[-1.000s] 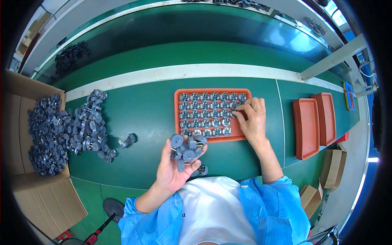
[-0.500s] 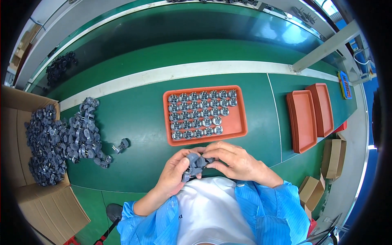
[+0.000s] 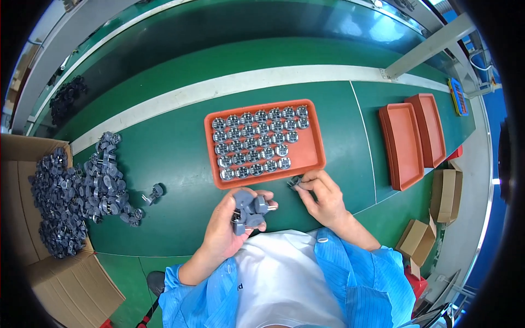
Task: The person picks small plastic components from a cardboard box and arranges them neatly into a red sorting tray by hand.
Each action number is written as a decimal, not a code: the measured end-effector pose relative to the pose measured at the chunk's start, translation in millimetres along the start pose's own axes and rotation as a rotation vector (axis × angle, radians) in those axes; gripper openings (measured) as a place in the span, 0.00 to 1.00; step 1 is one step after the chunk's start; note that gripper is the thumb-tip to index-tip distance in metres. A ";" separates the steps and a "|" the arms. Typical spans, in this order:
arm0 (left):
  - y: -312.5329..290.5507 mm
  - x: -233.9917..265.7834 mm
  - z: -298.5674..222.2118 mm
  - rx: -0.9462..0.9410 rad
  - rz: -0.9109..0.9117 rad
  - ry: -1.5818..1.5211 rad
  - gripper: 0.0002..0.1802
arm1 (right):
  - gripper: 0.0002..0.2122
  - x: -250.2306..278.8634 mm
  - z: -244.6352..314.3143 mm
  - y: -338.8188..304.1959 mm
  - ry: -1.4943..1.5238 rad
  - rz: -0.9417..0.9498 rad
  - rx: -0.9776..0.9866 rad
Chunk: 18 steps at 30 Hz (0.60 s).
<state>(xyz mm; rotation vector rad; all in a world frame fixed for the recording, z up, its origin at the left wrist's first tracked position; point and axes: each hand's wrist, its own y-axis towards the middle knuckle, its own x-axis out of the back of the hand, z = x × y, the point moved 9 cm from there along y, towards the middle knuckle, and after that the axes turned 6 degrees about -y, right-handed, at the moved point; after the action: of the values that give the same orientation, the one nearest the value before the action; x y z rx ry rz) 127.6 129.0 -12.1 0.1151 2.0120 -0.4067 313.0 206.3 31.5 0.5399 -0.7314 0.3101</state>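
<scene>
My left hand [image 3: 220,228] is closed around several small grey plug parts [image 3: 249,210], round plastic pieces with metal pins, near my body at the table's front edge. Between the fingertips of my right hand [image 3: 325,201] a single grey plug part [image 3: 294,182] is pinched, just off the front rim of the orange tray [image 3: 309,153]. Rows of the same plug parts [image 3: 250,144] stand in the tray, pins up. Bare orange bottom shows along the tray's right side. One loose plug part [image 3: 155,193] lies on the green table left of my left hand.
A cardboard box [image 3: 17,183] at the left lies open, with a heap of grey plug parts [image 3: 104,183] spilling onto the table. Stacked orange trays [image 3: 403,147] stand at the right. Beyond the table runs a white rail [image 3: 229,86]; a metal post [image 3: 429,46] rises at the right.
My right hand has moved away from the left, forward and to the right, with one plug part in its fingertips. The left hand still holds its bunch. The whole view has shifted slightly.
</scene>
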 end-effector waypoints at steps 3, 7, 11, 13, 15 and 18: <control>0.3 10.1 -7.0 -0.063 -0.029 -0.083 0.28 | 0.12 -1.2 4.9 -10.2 -0.081 -0.011 0.094; -3.3 17.4 -9.7 -0.081 -0.075 -0.067 0.28 | 0.15 -4.8 0.4 -18.7 -0.052 0.028 0.058; -2.3 13.4 -10.4 -0.086 -0.152 -0.005 0.29 | 0.16 -6.8 -0.4 -17.8 -0.090 0.151 -0.003; -0.5 13.0 -9.9 -0.081 -0.156 -0.034 0.29 | 0.19 -1.5 -3.0 -13.5 -0.097 0.103 -0.013; 0.7 12.9 -10.6 -0.085 -0.156 -0.030 0.29 | 0.18 3.5 -1.0 -4.0 -0.128 0.047 0.003; -2.5 13.4 -10.3 -0.087 -0.108 -0.050 0.29 | 0.16 5.6 9.1 3.6 -0.204 -0.002 0.038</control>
<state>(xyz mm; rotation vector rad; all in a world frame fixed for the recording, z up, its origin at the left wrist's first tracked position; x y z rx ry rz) 112.0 128.9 -19.1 -0.0580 1.9885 -0.3860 310.4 204.6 42.4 0.6142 -0.9232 0.2700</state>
